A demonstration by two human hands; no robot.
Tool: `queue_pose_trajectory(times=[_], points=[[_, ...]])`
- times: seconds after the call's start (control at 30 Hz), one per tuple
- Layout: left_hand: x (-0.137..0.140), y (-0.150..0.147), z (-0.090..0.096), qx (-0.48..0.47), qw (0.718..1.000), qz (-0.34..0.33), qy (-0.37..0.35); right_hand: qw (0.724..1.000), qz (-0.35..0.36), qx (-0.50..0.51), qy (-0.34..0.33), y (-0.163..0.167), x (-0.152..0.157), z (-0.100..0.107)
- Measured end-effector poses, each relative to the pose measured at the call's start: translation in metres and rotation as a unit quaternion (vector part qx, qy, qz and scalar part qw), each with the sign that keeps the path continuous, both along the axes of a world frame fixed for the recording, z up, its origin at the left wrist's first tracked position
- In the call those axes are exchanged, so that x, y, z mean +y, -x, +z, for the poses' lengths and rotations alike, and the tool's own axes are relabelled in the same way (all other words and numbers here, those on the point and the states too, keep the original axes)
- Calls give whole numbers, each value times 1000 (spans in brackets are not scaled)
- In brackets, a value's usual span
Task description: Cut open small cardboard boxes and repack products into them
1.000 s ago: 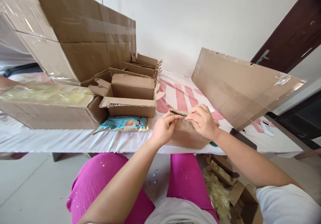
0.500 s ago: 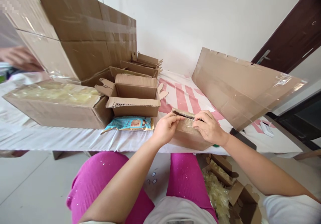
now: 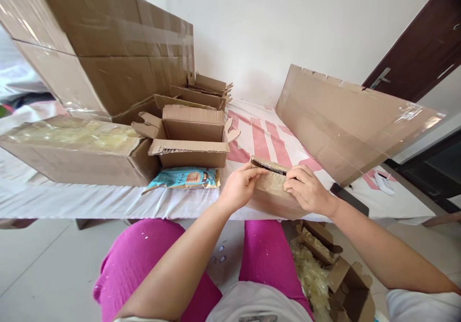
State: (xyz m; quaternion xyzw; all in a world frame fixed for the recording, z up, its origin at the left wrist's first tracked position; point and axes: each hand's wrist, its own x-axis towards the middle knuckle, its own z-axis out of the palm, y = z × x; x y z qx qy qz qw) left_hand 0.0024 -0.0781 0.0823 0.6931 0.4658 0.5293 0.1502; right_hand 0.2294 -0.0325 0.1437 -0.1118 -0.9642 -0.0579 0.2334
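Observation:
A small cardboard box [image 3: 275, 201] with clear tape over its top lies at the table's front edge, right in front of me. A dark slit runs along its far top edge, beside a raised strip of cardboard. My left hand [image 3: 242, 182] is closed at the slit's left end, fingertips pinching the flap edge. At the right end, my right hand [image 3: 309, 187] has its fingers curled over the same edge. What lies inside the box is hidden.
An open cardboard box [image 3: 189, 156] and a blue packet [image 3: 183, 178] lie to the left, beside a long box with yellowish film on top [image 3: 77, 154]. Large cartons [image 3: 118, 48] rise behind. A cardboard panel [image 3: 345, 125] and a dark phone-like slab [image 3: 349, 199] are at right.
My right hand has shifted slightly right along the box edge, and more of the dark slit shows. Another person's hand at the far left has gone out of view.

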Motion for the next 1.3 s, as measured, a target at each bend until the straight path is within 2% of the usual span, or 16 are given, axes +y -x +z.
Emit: queue_pose_trajectory(times=[0.33, 0.87, 1.13, 1.3], points=[[-4, -3, 2, 16, 1000, -15, -6, 999, -24, -32, 32, -25, -5, 7], [-12, -14, 5, 29, 999, -13, -15, 995, -41, -72, 61, -39, -8, 13], [-15, -15, 6, 40, 999, 2, 8, 995, -51, -77, 35, -44, -13, 17], [-14, -15, 6, 60, 998, 9, 21, 998, -58, -26, 7, -44, -15, 17]])
